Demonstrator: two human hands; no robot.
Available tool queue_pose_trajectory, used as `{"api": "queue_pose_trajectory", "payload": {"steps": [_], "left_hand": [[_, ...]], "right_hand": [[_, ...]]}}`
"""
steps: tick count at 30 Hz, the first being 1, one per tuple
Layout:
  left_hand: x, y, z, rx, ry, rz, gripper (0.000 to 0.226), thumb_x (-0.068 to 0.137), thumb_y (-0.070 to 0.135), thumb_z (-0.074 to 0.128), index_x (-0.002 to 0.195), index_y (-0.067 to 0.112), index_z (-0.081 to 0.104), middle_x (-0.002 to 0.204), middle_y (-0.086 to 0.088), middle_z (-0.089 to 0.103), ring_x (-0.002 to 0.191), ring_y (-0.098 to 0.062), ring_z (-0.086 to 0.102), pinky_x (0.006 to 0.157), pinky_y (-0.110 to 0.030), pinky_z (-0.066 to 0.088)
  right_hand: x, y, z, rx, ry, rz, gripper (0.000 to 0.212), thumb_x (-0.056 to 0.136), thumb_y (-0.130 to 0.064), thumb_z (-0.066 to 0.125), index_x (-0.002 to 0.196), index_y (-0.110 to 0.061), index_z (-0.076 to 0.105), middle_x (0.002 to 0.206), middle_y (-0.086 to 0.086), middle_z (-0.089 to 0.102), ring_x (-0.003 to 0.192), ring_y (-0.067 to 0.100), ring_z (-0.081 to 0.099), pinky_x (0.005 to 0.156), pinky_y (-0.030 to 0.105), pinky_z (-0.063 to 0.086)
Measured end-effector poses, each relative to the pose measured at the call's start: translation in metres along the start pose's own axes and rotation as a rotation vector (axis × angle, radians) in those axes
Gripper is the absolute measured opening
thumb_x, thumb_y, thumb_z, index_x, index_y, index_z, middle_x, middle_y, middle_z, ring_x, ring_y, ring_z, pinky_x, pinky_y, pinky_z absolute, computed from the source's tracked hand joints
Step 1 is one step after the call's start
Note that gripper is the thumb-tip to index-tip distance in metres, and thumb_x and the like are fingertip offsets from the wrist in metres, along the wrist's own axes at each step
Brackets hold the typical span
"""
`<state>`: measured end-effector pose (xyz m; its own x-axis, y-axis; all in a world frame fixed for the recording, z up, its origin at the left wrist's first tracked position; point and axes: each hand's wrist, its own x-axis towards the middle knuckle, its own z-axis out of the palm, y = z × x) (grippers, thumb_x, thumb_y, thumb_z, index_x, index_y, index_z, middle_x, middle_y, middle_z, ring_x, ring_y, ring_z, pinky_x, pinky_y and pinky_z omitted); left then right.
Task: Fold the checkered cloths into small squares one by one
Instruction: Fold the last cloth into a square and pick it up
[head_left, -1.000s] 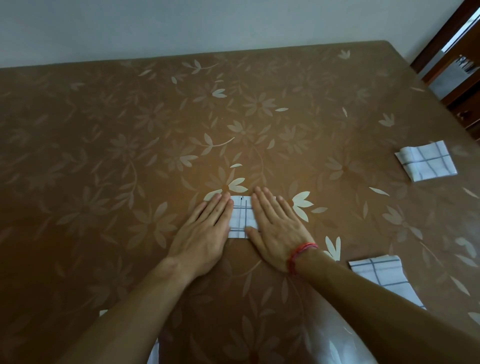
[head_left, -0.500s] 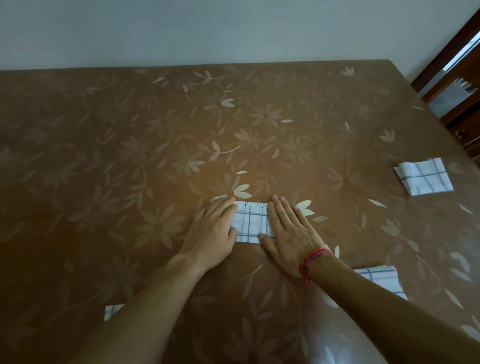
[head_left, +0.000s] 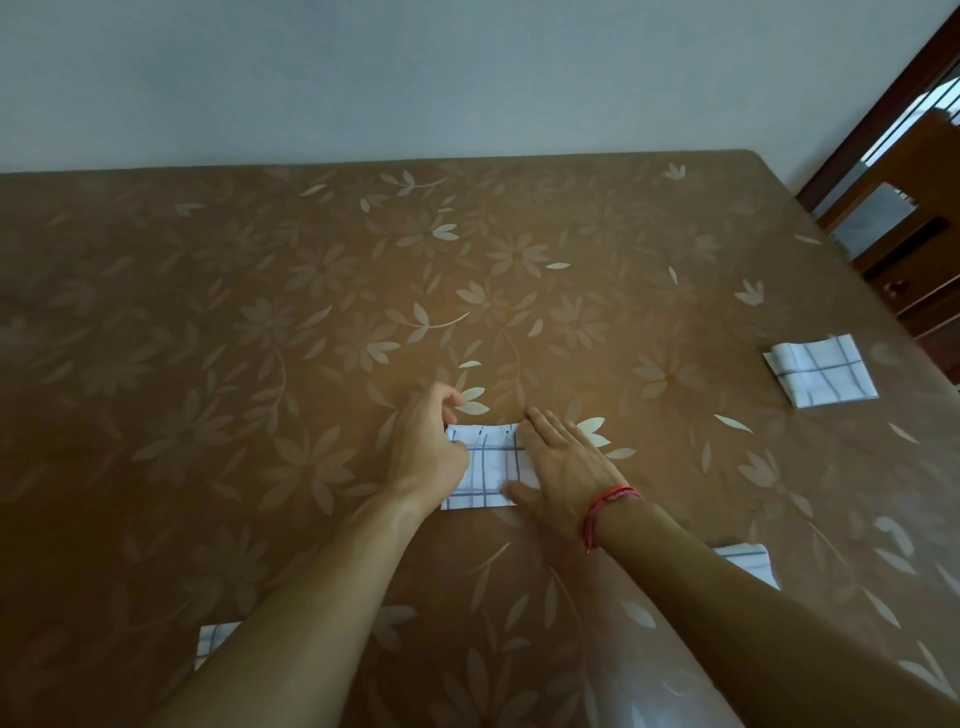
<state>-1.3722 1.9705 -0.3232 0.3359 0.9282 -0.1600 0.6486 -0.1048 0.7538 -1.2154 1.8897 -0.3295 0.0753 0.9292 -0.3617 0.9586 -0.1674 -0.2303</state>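
Nearest, a white blue-checked cloth corner (head_left: 213, 642) shows by the left forearm and another checked cloth (head_left: 748, 564) by the right, their folding unclear. Mid-way on the brown flowered bench (head_left: 208, 364), the half-folded checked strip (head_left: 488, 467) lies under the right hand (head_left: 563, 467), whose fingers press flat. The left hand (head_left: 426, 452) curls its fingers at the strip's left end, grasp unclear. Farthest, a folded checked square (head_left: 823, 371) looks finished. That makes four cloths.

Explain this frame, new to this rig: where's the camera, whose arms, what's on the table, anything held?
No robot: a person works bare-handed, filmed by one head-worn camera looking forward and down. On the brown floral table lies a partly folded checkered cloth. The right hand presses flat on its right end; the left hand curls its fingers at the left end, but a grip is not visible. Also there: a folded cloth far right, a second cloth beside the right forearm, a third cloth behind the left forearm.
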Motion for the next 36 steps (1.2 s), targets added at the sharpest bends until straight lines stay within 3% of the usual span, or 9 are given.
{"api": "queue_pose_trajectory", "payload": {"steps": [3,6,11,14,19,22,26,30,36], "left_hand": [[-0.011,0.005,-0.01,-0.087,0.0,-0.011,0.048,0.072,-0.009,0.059,0.101,0.029,0.055,0.09,0.013,0.061,0.086,-0.013,0.061,0.072,-0.028,0.055],[-0.029,0.017,-0.026,-0.183,-0.012,0.011,0.048,0.076,-0.011,0.062,0.103,0.028,0.054,0.088,0.011,0.065,0.082,-0.008,0.063,0.065,-0.013,0.05],[-0.066,0.042,-0.056,-0.265,-0.013,0.07,0.046,0.076,-0.011,0.065,0.108,0.021,0.06,0.082,0.016,0.069,0.077,0.0,0.064,0.071,-0.015,0.051],[-0.09,0.061,-0.079,-0.311,0.004,0.114,0.043,0.076,-0.013,0.065,0.104,0.019,0.061,0.082,0.033,0.066,0.078,0.001,0.063,0.072,-0.012,0.05],[-0.124,0.09,-0.122,-0.43,0.068,0.126,0.035,0.075,-0.007,0.074,0.095,0.02,0.064,0.089,0.003,0.071,0.083,-0.01,0.067,0.074,-0.017,0.053],[-0.148,0.099,-0.147,-0.506,0.111,0.077,0.035,0.074,-0.001,0.079,0.098,0.019,0.065,0.095,0.001,0.071,0.087,-0.009,0.068,0.077,-0.021,0.055],[-0.189,0.104,-0.171,-0.623,0.118,-0.048,0.027,0.079,0.008,0.078,0.102,0.019,0.068,0.095,0.002,0.074,0.085,-0.005,0.07,0.071,-0.017,0.052],[-0.232,0.113,-0.184,-0.776,0.057,-0.044,0.016,0.088,0.004,0.069,0.102,0.01,0.072,0.097,-0.004,0.076,0.092,-0.02,0.073,0.081,-0.037,0.058],[-0.273,0.106,-0.193,-0.739,0.292,-0.029,0.013,0.085,0.002,0.071,0.094,0.012,0.074,0.085,-0.001,0.077,0.081,-0.018,0.074,0.065,-0.03,0.059]], "right_hand": [[-0.004,-0.006,-0.012,0.118,0.093,-0.003,0.072,0.091,-0.049,0.053,0.149,-0.022,0.02,0.15,0.002,0.038,0.137,0.023,0.036,0.114,0.036,0.029],[-0.015,-0.019,-0.027,0.053,0.272,-0.064,0.06,0.09,-0.04,0.058,0.144,-0.028,0.035,0.143,-0.003,0.046,0.13,0.024,0.043,0.105,0.037,0.035],[-0.042,-0.044,-0.066,0.16,0.303,-0.121,0.042,0.089,-0.029,0.058,0.131,-0.033,0.054,0.114,-0.006,0.067,0.099,0.021,0.063,0.084,0.034,0.049],[-0.07,-0.06,-0.093,0.228,0.274,-0.134,0.028,0.09,-0.025,0.061,0.117,-0.028,0.068,0.104,-0.007,0.072,0.094,0.016,0.066,0.08,0.029,0.051],[-0.119,-0.078,-0.129,0.369,0.392,-0.101,0.006,0.082,-0.025,0.073,0.085,-0.022,0.077,0.076,-0.006,0.072,0.073,0.009,0.065,0.065,0.021,0.047],[-0.144,-0.087,-0.148,0.533,0.442,-0.042,0.007,0.079,-0.023,0.077,0.072,-0.021,0.074,0.065,-0.008,0.069,0.064,0.006,0.063,0.057,0.018,0.046],[-0.175,-0.106,-0.168,0.812,0.453,-0.045,0.005,0.077,-0.017,0.079,0.073,-0.018,0.075,0.068,-0.004,0.072,0.066,0.009,0.068,0.063,0.024,0.054],[-0.206,-0.133,-0.179,1.064,0.399,-0.131,0.013,0.078,-0.005,0.077,0.074,-0.017,0.074,0.06,-0.005,0.071,0.055,0.002,0.063,0.054,0.019,0.051],[-0.223,-0.165,-0.174,1.121,0.331,-0.192,0.005,0.077,-0.004,0.077,0.079,-0.009,0.076,0.072,0.015,0.072,0.065,0.015,0.066,0.063,0.033,0.058]]}}
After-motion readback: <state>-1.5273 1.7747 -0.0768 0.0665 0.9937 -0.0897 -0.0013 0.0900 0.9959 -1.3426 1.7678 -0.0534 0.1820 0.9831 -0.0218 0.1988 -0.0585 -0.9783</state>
